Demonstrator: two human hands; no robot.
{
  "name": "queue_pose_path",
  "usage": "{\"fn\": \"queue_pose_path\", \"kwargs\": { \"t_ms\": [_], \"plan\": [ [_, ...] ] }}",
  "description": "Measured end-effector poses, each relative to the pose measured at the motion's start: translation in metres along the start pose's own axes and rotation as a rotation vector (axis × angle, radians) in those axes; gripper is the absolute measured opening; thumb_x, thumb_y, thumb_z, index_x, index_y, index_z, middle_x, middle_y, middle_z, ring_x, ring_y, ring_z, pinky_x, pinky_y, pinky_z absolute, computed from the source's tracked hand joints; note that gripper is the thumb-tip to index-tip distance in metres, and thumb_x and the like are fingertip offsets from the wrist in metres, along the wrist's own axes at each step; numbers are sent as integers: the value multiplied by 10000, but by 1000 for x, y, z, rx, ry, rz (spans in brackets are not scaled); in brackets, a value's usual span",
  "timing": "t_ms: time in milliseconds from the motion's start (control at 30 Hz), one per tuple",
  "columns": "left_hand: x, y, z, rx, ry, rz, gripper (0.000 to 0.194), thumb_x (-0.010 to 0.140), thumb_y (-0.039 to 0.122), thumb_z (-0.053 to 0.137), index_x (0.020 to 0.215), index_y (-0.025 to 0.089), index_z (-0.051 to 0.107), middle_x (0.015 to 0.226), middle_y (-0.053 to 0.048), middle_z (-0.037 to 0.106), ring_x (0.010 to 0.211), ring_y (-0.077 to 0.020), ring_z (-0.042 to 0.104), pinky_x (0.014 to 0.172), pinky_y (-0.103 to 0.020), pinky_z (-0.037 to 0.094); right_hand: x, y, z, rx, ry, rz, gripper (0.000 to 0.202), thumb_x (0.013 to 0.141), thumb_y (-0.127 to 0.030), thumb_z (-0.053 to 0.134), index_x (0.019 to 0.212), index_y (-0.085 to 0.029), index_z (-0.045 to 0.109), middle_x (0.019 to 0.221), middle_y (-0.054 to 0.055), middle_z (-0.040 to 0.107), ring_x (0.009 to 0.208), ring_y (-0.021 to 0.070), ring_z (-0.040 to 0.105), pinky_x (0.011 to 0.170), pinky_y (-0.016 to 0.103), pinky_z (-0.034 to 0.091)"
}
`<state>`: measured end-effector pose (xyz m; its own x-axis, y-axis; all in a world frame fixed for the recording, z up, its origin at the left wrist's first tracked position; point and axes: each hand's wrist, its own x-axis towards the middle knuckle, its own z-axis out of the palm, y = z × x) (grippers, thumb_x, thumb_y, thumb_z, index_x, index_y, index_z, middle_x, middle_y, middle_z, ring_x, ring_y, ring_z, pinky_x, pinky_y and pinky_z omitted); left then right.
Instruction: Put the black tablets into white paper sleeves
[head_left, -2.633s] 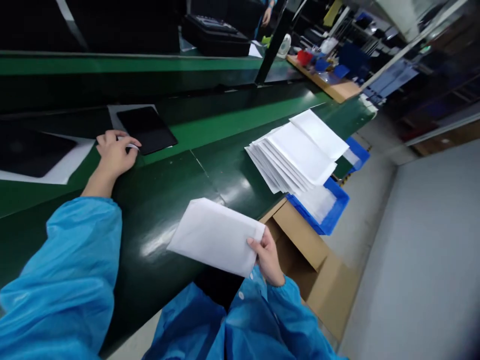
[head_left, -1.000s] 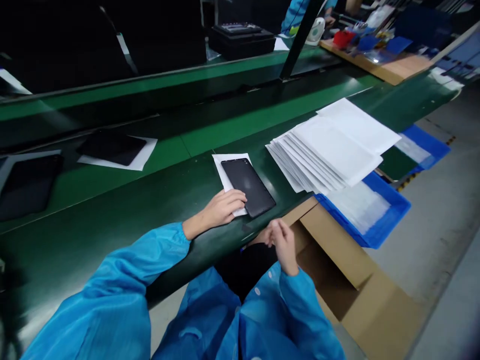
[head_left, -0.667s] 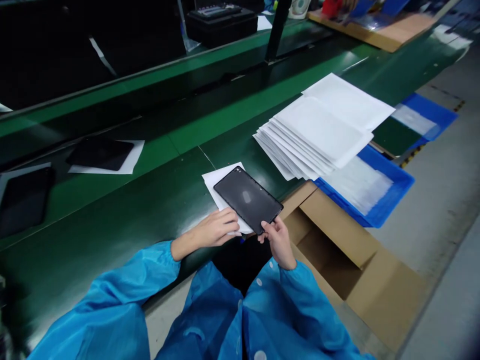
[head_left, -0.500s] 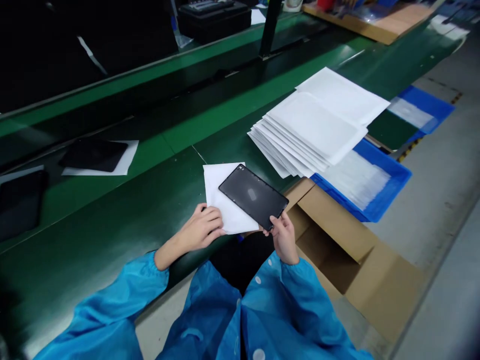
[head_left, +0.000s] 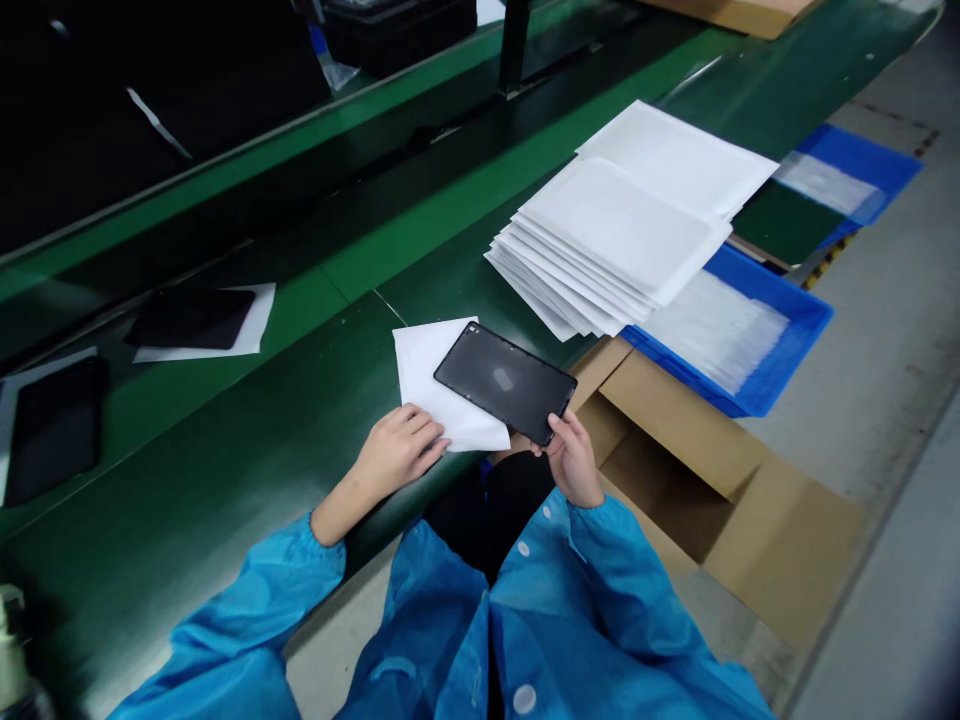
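Observation:
A black tablet-like panel point(head_left: 504, 382) lies slantwise over a white envelope point(head_left: 442, 400) at the front edge of the green table. My right hand point(head_left: 573, 455) pinches the panel's lower right corner, thumb on top. My left hand point(head_left: 401, 447) rests on the envelope's lower left edge, fingers curled together on it. To the right, a fanned stack of white envelopes point(head_left: 622, 220) lies on the table.
An open cardboard box point(head_left: 787, 540) stands below the table edge at right, beside a blue bin point(head_left: 799, 325) of clear sleeves. Another blue bin point(head_left: 892, 165) is behind. Dark panels point(head_left: 56, 430) on white envelopes lie at left. A pump bottle point(head_left: 11, 650) is at lower left.
The view has shifted slightly, bringing the pump bottle into sight. Both hands keep their places on the envelope and panel, with the panel covering slightly less of the envelope's right side.

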<state>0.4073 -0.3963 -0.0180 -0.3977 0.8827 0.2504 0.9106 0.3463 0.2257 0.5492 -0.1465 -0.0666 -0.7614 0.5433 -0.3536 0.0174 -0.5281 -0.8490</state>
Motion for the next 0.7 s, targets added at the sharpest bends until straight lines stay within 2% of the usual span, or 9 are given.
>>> {"fn": "queue_pose_path", "kwargs": {
  "t_ms": [133,267,400,533,700],
  "plan": [
    [-3,10,3,97,21,-122,247,1036,239,530,837,223,676,771,-60,698,795,-232,625,696,-335,491,-1,2,7,-2,-70,14,390,769,-506,860,991,-236,686,677,-42,649,489,123,545,430,258,471],
    [-1,6,-5,163,-101,-406,136,952,221,552,890,221,672,767,-75,720,770,-259,670,580,-333,399,-3,-1,12,26,-102,-4,402,755,-512,884,992,-246,701,672,-47,658,489,120,550,424,250,486],
    [6,-9,-25,119,-227,-660,170,958,354,551,934,229,663,767,-52,737,728,-264,707,595,-318,381,-10,-5,13,32,-110,14,414,738,-511,894,1019,-264,717,679,-45,675,484,128,552,394,251,472],
    [12,-17,-38,94,-294,-739,291,962,492,551,852,236,639,752,-50,745,750,-279,730,622,-315,399,-17,-3,13,16,-142,52,459,731,-577,887,1028,-267,726,674,-34,683,456,133,545,377,264,454],
    [15,-8,-42,186,-372,-736,254,944,419,545,906,209,683,870,-113,784,851,-327,763,645,-333,434,-20,5,8,23,-262,84,477,814,-608,833,1102,-250,704,639,-39,661,434,135,561,396,264,449]
  ]
}}
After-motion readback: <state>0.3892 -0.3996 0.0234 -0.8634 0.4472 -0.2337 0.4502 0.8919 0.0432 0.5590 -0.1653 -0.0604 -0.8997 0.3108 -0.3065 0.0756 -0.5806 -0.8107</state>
